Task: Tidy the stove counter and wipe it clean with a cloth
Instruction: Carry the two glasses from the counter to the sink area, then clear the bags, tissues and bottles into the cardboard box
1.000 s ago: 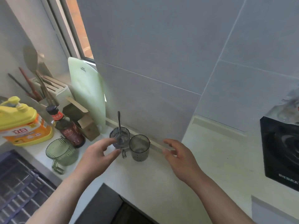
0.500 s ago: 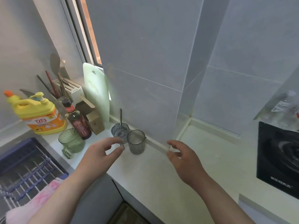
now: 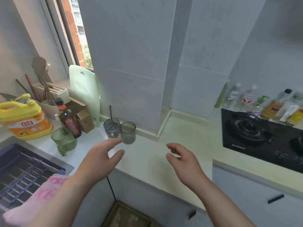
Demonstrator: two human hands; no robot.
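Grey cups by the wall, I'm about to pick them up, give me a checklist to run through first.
1. Hands free: ok, left hand and right hand hold nothing.
2. Cups upright: ok, rear grey cup and front grey cup stand side by side.
3. Spoon steady: not ok, spoon leans loose in the rear grey cup.
4. Cups drained: cannot tell.
5. Cloth ready: ok, pink cloth lies on the sink rack beside the left forearm.
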